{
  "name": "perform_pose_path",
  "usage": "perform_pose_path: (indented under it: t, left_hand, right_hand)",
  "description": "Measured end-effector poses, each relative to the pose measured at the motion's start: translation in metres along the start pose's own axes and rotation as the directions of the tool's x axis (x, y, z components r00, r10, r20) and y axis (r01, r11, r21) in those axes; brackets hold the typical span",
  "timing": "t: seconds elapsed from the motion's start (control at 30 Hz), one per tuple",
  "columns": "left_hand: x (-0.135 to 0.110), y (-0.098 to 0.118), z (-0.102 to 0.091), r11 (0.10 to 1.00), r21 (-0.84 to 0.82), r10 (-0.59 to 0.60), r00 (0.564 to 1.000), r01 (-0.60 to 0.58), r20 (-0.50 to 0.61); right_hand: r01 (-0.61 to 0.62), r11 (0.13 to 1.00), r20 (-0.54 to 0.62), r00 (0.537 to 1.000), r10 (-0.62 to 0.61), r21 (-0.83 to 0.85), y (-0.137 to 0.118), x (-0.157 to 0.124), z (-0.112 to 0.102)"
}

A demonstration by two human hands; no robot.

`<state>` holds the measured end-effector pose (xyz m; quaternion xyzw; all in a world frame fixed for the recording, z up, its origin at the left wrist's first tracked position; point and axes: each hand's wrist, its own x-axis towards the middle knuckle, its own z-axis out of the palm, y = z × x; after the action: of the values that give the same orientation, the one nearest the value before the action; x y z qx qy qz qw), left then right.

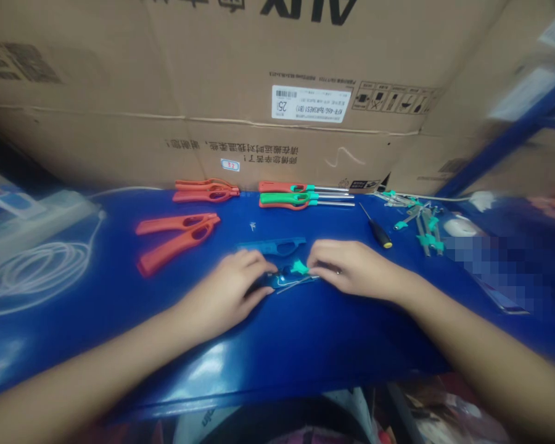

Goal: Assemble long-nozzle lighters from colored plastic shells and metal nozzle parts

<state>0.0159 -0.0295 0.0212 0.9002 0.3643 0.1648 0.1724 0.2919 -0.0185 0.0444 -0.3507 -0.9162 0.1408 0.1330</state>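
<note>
My left hand (234, 287) is closed, thumb and fingers pinching the left end of a blue lighter casing half (287, 280) low over the table. At its other end my right hand (351, 265) pinches by a small green lighter part (300, 267) and a thin metal piece; the fingertips partly hide both. Dark and white bits show inside the casing, too blurred to name. Just behind the hands lies another blue casing half (272, 246). A thin grey rod (293, 285) slants along the near side of the held casing.
Orange casing halves (178, 243) lie at left, more orange casings (206, 190) behind. Lighters with metal tubes (305, 196) rest at the back. On the right are a screwdriver (377, 228) and green-tipped parts (428, 231). A cardboard box (203, 80) walls the rear; coiled white cable (41, 277) lies left.
</note>
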Motion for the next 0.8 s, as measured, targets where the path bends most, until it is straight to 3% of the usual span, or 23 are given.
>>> perform_pose_path:
  t: [0.2,0.47,0.8]
  left_hand:
    - [-0.003,0.006,0.002,1.0,-0.011,-0.025,1.0,0.025,0.011]
    - [-0.003,0.005,0.003,0.998,-0.053,-0.031,0.999,0.032,0.022]
    - [-0.003,0.007,0.001,0.995,-0.091,-0.044,0.998,0.047,0.037]
  right_hand:
    - [0.048,0.986,0.066,0.997,-0.038,-0.162,-0.01,0.002,0.008]
    - [0.125,0.978,0.065,0.991,-0.115,-0.17,-0.011,0.005,0.014]
    - [0.26,0.866,0.016,0.96,-0.281,-0.428,-0.017,0.002,0.02]
